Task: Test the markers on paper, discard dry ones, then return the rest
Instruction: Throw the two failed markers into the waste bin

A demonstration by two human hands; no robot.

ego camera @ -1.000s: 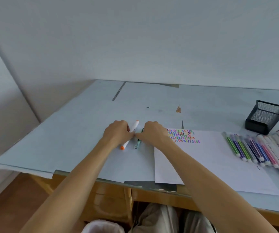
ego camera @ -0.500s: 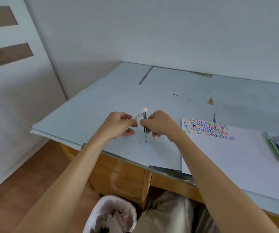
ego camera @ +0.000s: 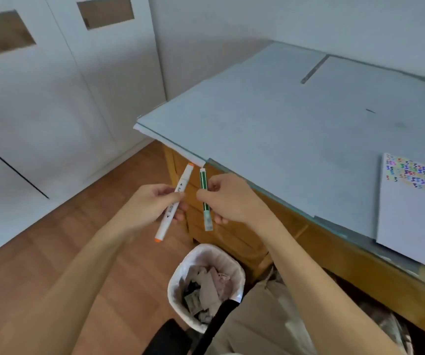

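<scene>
now my left hand (ego camera: 152, 208) pinches an orange-tipped marker (ego camera: 174, 202), my right hand (ego camera: 228, 198) a green marker (ego camera: 204, 198), above a bin (ego camera: 178, 283) of paper scraps (ego camera: 205, 290).

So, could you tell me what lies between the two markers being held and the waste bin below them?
Nothing: in the head view, only bare wood floor shows between the orange-tipped marker, the green marker and the bin.

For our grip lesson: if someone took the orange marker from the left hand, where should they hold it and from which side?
Take the orange marker by its free lower barrel, just above the bottom cap, coming from the left. The left hand covers its middle, and the green marker hangs close on its right.
</scene>
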